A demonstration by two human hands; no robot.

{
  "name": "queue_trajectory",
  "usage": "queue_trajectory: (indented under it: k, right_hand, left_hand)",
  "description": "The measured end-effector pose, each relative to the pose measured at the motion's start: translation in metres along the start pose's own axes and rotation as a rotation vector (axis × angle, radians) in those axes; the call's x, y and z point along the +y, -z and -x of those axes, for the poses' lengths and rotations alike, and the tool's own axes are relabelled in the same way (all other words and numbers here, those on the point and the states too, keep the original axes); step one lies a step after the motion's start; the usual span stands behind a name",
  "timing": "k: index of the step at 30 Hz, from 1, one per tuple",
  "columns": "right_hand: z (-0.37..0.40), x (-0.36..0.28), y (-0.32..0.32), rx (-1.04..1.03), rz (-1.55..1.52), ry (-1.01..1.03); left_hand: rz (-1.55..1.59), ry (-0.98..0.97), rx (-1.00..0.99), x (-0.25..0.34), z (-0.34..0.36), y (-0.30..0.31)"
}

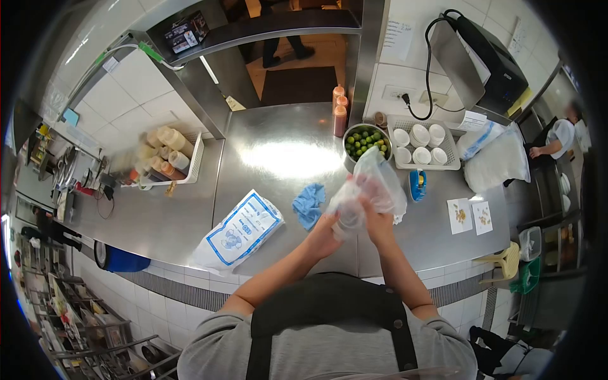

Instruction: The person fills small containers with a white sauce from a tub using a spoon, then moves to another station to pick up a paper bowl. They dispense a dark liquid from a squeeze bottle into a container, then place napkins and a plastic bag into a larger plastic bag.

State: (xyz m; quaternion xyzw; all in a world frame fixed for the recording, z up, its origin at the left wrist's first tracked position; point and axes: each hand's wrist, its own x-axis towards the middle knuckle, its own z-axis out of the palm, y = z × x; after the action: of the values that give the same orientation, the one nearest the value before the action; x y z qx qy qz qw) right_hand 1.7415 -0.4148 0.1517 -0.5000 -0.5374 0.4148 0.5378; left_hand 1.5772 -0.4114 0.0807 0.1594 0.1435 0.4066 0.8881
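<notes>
Over the steel counter [278, 120], both of my hands are at a clear plastic bag [375, 180]. My right hand [378, 221] is closed on the gathered bag, which puffs out beyond the fingers toward the bowl. Closed around clear, rounded plastic [350, 214], perhaps stacked cups or lids, my left hand [325, 234] is at the bag's near side. A crumpled blue cloth [308, 206] lies just left of it. Farther left is a white package with blue print [244, 229]. A metal bowl of green limes [366, 142] stands behind the bag, which overlaps its rim.
Orange sauce bottles [340, 113] stand beside the bowl. To the right are a basket of white cups [421, 142], a blue tape dispenser [418, 185], bagged white goods [497, 161] and two printed cards [470, 216]. Squeeze bottles [168, 152] fill a left-side basket. A person [557, 139] is far right.
</notes>
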Motion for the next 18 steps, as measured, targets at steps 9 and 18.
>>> queue_trajectory:
  k: [9, 18]
  right_hand:
    - [0.001, -0.033, -0.009, -0.395, 0.316, 0.246]
    - [0.008, -0.066, 0.019, -0.141, 0.029, 0.475]
  left_hand:
    - [-1.341, -0.179, -0.38, 0.044, 0.011, -0.04]
    - [-1.177, 0.178, -0.012, 0.035, 0.003, -0.025]
